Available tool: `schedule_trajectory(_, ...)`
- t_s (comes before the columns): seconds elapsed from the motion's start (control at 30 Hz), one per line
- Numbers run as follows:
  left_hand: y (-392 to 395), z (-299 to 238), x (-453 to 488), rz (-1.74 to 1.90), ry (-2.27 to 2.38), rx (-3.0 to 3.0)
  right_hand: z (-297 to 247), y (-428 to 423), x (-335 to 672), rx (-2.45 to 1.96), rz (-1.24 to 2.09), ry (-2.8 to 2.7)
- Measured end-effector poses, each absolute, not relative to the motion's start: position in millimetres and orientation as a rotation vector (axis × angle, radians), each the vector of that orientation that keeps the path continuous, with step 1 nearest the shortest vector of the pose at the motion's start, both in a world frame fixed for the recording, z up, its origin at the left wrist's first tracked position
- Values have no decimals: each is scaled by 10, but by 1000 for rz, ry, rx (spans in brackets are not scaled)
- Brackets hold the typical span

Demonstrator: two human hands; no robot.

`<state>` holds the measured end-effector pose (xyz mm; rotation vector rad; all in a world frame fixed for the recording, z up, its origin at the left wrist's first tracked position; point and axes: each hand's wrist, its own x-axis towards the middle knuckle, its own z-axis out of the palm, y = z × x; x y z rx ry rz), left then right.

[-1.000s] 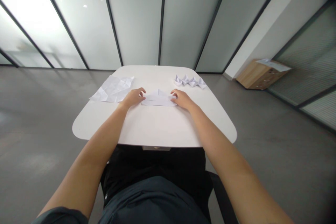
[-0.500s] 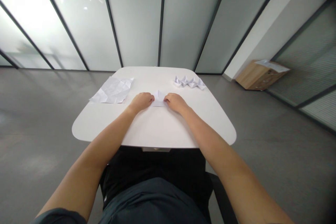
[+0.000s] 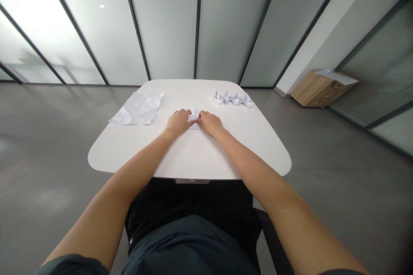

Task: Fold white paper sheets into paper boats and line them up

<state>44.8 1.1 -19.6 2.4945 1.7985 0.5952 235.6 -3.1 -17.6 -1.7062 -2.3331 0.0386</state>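
A small folded sheet of white paper [image 3: 195, 127] lies in the middle of the white table [image 3: 193, 154], a pointed fold on its far side. My left hand [image 3: 178, 123] is at its left edge, with the thumb reaching across the paper and the fingers curled at the far side. On the right edge, my right hand [image 3: 210, 123] has its fingers bent and pressed together on the paper. The two thumbs nearly meet over it. Both hands partly cover the sheet, so its exact folds are hidden.
Several folded paper boats [image 3: 232, 98] stand in a row at the table's far right. Creased white sheets [image 3: 138, 109] lie at the left. Beyond the table are frosted glass panels [image 3: 167, 25], and a wooden cabinet [image 3: 318, 89] stands on the floor to the right.
Both hands have moved inward over the folded paper and now cover more of it. My left thumb has stretched out toward the right hand. The view has shifted slightly.
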Motion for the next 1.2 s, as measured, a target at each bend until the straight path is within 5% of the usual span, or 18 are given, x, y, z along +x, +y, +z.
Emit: schedule_trajectory(1.2, 49, -137, 514, 359, 2053, 2319, -161, -24, 2321, -1785, 74, -2255)
